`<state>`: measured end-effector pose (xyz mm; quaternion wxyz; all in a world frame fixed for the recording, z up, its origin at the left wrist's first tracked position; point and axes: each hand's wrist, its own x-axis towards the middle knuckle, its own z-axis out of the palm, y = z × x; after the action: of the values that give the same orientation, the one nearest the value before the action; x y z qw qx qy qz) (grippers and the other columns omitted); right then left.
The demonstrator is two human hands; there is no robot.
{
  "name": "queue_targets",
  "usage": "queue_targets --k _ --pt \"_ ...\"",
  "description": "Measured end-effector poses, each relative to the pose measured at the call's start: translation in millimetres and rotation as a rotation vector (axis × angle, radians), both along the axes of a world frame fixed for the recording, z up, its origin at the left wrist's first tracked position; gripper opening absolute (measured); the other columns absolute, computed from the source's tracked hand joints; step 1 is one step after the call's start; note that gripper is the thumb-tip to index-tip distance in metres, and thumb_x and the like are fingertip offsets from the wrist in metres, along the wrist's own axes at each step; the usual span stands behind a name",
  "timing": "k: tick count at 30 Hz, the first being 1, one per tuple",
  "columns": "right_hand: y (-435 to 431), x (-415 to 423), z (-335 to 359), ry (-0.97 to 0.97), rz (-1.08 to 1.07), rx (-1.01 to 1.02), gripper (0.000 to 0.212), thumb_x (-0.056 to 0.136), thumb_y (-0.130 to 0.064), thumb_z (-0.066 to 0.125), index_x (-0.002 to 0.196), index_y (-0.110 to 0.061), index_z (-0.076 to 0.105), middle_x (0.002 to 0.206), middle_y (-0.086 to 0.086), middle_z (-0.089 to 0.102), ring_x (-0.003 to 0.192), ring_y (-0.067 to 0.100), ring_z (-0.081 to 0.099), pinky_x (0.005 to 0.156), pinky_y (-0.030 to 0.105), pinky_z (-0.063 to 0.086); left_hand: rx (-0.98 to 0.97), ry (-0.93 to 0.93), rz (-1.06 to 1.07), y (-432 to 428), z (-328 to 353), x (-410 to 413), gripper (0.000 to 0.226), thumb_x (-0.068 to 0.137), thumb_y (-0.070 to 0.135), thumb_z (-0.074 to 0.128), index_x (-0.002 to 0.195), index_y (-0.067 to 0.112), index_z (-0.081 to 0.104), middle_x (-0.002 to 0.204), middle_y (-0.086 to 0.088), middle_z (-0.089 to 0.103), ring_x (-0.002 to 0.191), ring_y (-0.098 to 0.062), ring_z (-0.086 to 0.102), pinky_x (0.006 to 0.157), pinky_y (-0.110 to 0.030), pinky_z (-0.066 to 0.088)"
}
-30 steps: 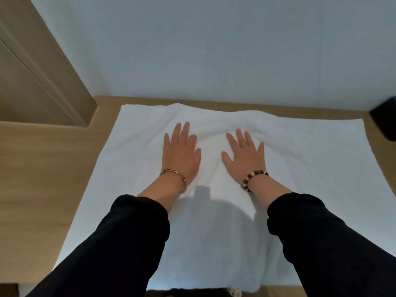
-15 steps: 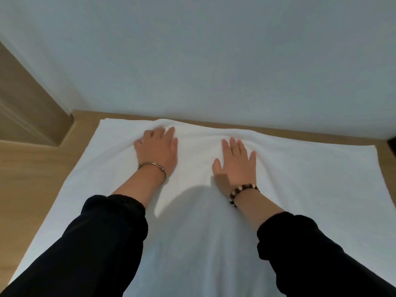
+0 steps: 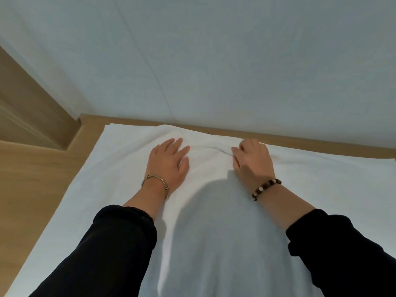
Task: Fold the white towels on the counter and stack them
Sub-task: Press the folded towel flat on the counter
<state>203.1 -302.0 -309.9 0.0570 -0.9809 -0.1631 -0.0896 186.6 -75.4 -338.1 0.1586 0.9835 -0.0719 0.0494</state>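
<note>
Counted: 1 white towel (image 3: pixel 102 185), 2 hands, 2 black sleeves (image 3: pixel 111 249), 2 bracelets, 1 wooden counter (image 3: pixel 32 185), 1 pale wall (image 3: pixel 214 61). White towel: spread open over the counter, filling centre and lower part of frame, far edge at upper centre just beside the wall. Plain cloth, w/ soft wrinkles betw. the hands and a dark shadow over the lower middle. Left hand (image 3: pixel 168 162), w/ metal bangle (image 3: pixel 155 186) on the wrist: palm down on the cloth at centre-left, fingers straight and slightly spread. Right hand (image 3: pixel 254 162), w/ bead bracelet (image 3: pixel 265 188): centre-right at the far edge, fingers curled and gripping the cloth, w/ a crease from the thumb toward the left. Vs. 0.5 s ago: both hands nearer to the far edge and wider apart. Right fingers then straight and flat, now curled. Left fingers then somewhat bent, now flat. Also more wall in the upper frame.
</note>
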Motion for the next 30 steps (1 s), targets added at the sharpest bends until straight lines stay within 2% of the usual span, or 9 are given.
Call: queue_targets --k 3,6,8,10,13,17,23,27,30 --pt "-2.3 -3.7 -1.6 0.052 -0.002 0.108 0.01 0.08 -0.002 0.067 0.072 0.003 0.065 0.074 0.017 0.056 0.069 0.035 0.056 0.056 0.035 0.042 -0.096 -0.083 0.041 -3.1 0.3 2.8 0.05 0.089 0.036 0.03 0.105 0.016 0.073 0.126 -0.005 0.062 0.118 -0.031 0.05 0.093 -0.04 0.038" --pt "-3.1 16.5 -1.5 0.197 -0.222 0.119 0.025 0.097 -0.023 0.045 0.088 -0.006 0.062 0.094 0.011 0.058 0.087 0.031 0.054 0.063 0.032 0.032 -0.171 -0.097 0.123 -12.6 6.0 20.6 0.036 0.092 0.027 0.044 0.083 0.005 0.073 0.103 -0.007 0.067 0.099 -0.032 0.053 0.072 -0.034 0.041" --pt "-2.9 26.4 0.5 0.265 -0.293 0.194 0.02 0.095 -0.025 0.049 0.105 -0.01 0.059 0.11 0.008 0.054 0.093 0.03 0.055 0.068 0.032 0.036 -0.064 -0.034 0.122 -17.5 11.2 35.1 0.026 0.094 0.025 0.048 0.089 0.008 0.067 0.102 -0.005 0.06 0.096 -0.027 0.051 0.062 -0.031 0.035" --pt "-2.1 32.7 2.7 0.293 -0.308 0.223 0.023 0.093 -0.023 0.056 0.112 -0.01 0.057 0.117 0.008 0.048 0.094 0.031 0.056 0.072 0.032 0.041 0.022 0.029 0.06 -19.3 13.9 49.1 0.019 0.093 0.024 0.049 0.104 0.014 0.06 0.112 -0.003 0.054 0.098 -0.025 0.05 0.06 -0.031 0.037" --pt "-3.0 43.4 8.5 0.427 -0.32 0.216 0.02 0.091 -0.022 0.059 0.108 -0.01 0.059 0.114 0.008 0.049 0.099 0.028 0.055 0.076 0.029 0.039 0.058 0.12 -0.078 -16.9 16.4 64.9 0.028 0.093 0.022 0.051 0.121 0.019 0.053 0.123 -0.002 0.049 0.1 -0.027 0.054 0.064 -0.031 0.038" --pt "-2.4 52.5 15.0 0.419 -0.321 0.069 0.011 0.088 -0.026 0.063 0.093 -0.016 0.063 0.104 0.007 0.056 0.104 0.027 0.05 0.077 0.029 0.034 0.041 0.128 -0.116 -10.1 21.4 72.5 0.018 0.093 0.026 0.053 0.107 0.017 0.058 0.113 -0.002 0.05 0.091 -0.028 0.057 0.062 -0.029 0.034" --pt "2.2 54.1 10.3 0.415 -0.409 0.236 0.016 0.093 -0.024 0.056 0.086 -0.01 0.053 0.091 0.011 0.064 0.085 0.03 0.056 0.065 0.032 0.037 -0.029 0.257 0.009 -5.6 27.5 80.1 0.014 0.09 0.026 0.054 0.078 0.021 0.048 0.085 -0.003 0.059 0.082 -0.029 0.053 0.062 -0.029 0.031" --pt "7.0 59.6 3.9 0.382 -0.452 0.158 0.02 0.093 -0.03 0.055 0.087 -0.011 0.055 0.091 0.008 0.064 0.084 0.029 0.056 0.064 0.03 0.034 0.105 0.184 0.051 -14.2 35.2 80.8 0.009 0.09 0.025 0.056 0.088 0.017 0.052 0.101 -0.008 0.059 0.088 -0.033 0.057 0.062 -0.031 0.034" --pt "6.0 57.9 5.1 0.389 -0.464 0.127 0.026 0.092 -0.037 0.055 0.093 -0.011 0.055 0.094 0.009 0.064 0.088 0.03 0.057 0.065 0.03 0.035 0.018 0.039 -0.065 -29.9 31.2 66.1 0.013 0.087 0.01 0.052 0.1 0.012 0.056 0.105 -0.009 0.05 0.087 -0.032 0.053 0.055 -0.032 0.033"
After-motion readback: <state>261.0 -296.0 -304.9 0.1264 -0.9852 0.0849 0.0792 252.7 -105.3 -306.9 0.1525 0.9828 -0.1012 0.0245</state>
